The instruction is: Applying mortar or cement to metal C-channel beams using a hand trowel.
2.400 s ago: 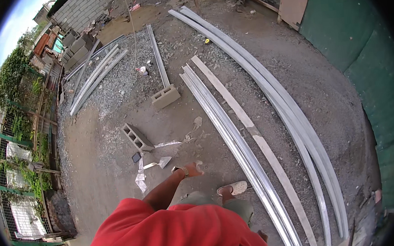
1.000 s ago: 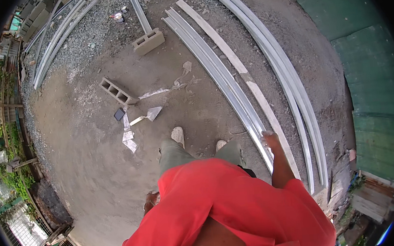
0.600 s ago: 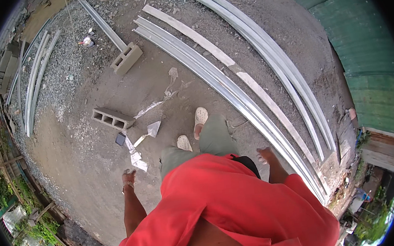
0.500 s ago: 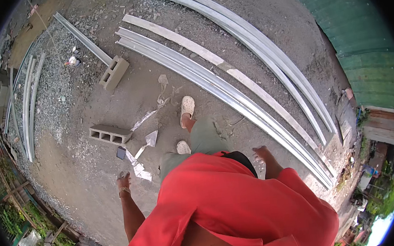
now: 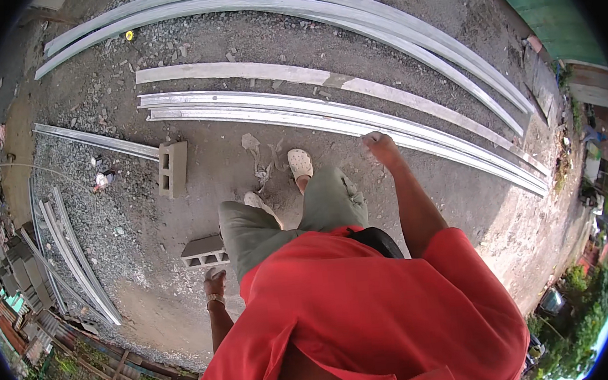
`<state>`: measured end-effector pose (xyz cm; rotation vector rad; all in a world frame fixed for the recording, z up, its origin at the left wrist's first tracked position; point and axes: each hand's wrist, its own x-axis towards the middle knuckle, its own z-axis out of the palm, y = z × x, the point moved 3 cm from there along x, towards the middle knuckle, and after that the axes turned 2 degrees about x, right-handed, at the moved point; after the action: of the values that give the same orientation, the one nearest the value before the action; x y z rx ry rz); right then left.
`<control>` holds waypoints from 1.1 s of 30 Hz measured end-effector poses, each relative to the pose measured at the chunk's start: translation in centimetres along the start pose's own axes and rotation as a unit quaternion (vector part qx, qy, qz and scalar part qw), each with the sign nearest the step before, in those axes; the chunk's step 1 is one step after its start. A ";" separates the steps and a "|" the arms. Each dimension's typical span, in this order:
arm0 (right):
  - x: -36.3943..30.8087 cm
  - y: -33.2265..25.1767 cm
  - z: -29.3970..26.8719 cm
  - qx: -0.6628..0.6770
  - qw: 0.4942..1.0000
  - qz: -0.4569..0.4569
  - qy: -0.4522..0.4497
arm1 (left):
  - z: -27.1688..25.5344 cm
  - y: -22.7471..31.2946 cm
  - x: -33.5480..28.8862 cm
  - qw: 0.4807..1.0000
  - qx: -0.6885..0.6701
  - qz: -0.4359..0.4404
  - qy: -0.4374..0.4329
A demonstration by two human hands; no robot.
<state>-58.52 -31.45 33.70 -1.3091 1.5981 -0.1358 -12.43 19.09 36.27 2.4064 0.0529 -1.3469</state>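
My right hand [image 5: 382, 148] is out ahead of my body, its fingers loosely bent and nothing in it. In the picture it lies beside the near pair of long silver metal channels [image 5: 262, 107] on the ground, apart from them as far as I can tell. My left hand [image 5: 215, 283] hangs low at my left side with a bracelet at the wrist, its fingers loosely apart and empty. Just beyond it a grey hollow concrete block [image 5: 205, 252] lies on the ground, partly hidden by my leg.
A second hollow block [image 5: 173, 170] meets the end of a single metal channel [image 5: 100, 139]. Farther off lie a pale flat strip [image 5: 237, 69], long curved-looking channels [image 5: 289, 7] and a yellow tape measure [image 5: 129, 35]. More channels [image 5: 73, 251] rest on gravel at left; a green metal fence [image 5: 540, 10] stands right.
My view has turned right and moved ahead. My right hand has swung forward toward the near channels. My left hand has come closer to my leg and the nearer block.
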 end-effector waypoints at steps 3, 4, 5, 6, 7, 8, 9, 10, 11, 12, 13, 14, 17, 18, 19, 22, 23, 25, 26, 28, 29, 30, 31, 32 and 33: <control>1.2 0.4 1.1 0.041 0.998 0.050 0.014 | -2.3 7.2 4.9 0.991 0.101 0.086 -0.013; 0.6 0.3 1.6 0.043 0.997 0.061 0.029 | -2.6 9.7 6.5 0.986 0.116 0.120 -0.010; -0.5 -1.1 3.1 0.050 0.995 0.080 0.036 | -3.5 11.2 8.6 0.984 0.126 0.127 -0.024; -1.6 -2.4 4.3 0.057 0.992 0.100 0.049 | -4.4 12.8 10.9 0.984 0.104 0.136 -0.040; -2.4 -2.5 5.6 0.061 0.992 0.095 0.053 | -4.4 14.6 13.1 0.984 0.085 0.144 -0.064; -4.0 -1.4 6.4 0.063 0.990 0.102 0.067 | -3.1 18.3 13.8 0.983 0.104 0.129 -0.085; -5.1 -2.0 8.2 0.050 0.991 0.097 0.080 | -4.0 20.1 17.0 0.977 0.120 0.141 -0.109; -6.1 -2.9 10.5 0.034 0.992 0.086 0.082 | -6.8 21.2 20.8 0.944 0.219 0.232 -0.078; -7.9 -2.9 12.2 0.056 0.987 0.123 0.090 | -8.0 22.1 23.6 0.896 0.307 0.318 -0.050; -10.4 -1.0 13.0 0.047 0.983 0.161 0.076 | -7.6 24.2 25.6 0.898 0.298 0.308 -0.098; -13.4 -1.9 14.4 0.074 0.981 0.164 0.067 | -8.2 26.8 27.8 0.900 0.293 0.294 -0.133; -15.0 -0.9 16.1 0.069 0.968 0.238 0.048 | -10.3 28.8 31.4 0.905 0.327 0.243 -0.120; -19.8 -0.6 19.7 0.072 0.927 0.364 -0.048 | -16.2 36.1 37.3 0.897 0.352 0.267 -0.031; -19.1 -2.1 21.3 0.110 0.923 0.364 -0.054 | -20.8 37.9 39.8 0.903 0.326 0.280 -0.022; -21.3 -1.4 21.2 0.144 0.913 0.382 0.001 | -17.4 38.9 38.6 0.882 0.409 0.233 -0.011; -20.5 -0.5 23.7 0.213 0.909 0.349 0.082 | -16.7 41.9 36.1 0.883 0.388 0.263 -0.024; -19.6 1.4 24.8 0.222 0.908 0.349 0.074 | -16.3 42.0 35.5 0.882 0.386 0.269 -0.034; -16.2 5.4 27.3 -0.019 0.979 0.143 0.146 | -12.9 42.0 33.5 0.843 0.462 0.270 -0.044; -13.8 2.0 27.4 0.097 0.953 0.263 0.114 | -12.1 41.4 32.1 0.807 0.519 0.282 0.017; -10.2 2.5 28.3 0.169 0.949 0.244 0.104 | -7.0 40.5 30.9 0.897 0.355 0.221 -0.142; -7.4 0.4 28.9 0.214 0.943 0.239 0.091 | -6.6 40.2 31.8 0.876 0.391 0.258 -0.116; -6.2 -0.6 30.0 0.221 0.942 0.241 0.074 | -3.8 40.1 32.2 0.835 0.465 0.266 -0.123; -5.5 -1.1 30.6 0.144 0.956 0.234 0.105 | -0.1 40.2 32.0 0.791 0.548 0.261 -0.077; -4.7 -1.8 31.3 0.069 0.964 0.221 0.133 | 3.0 40.1 33.0 0.747 0.605 0.264 -0.081; -4.6 -2.4 32.2 0.030 0.972 0.193 0.129 | 6.6 39.8 34.0 0.719 0.638 0.261 -0.084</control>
<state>-33.67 -13.37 22.78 -0.9387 2.0258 -0.1151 9.16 -25.21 17.28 2.7193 -2.0608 -1.4678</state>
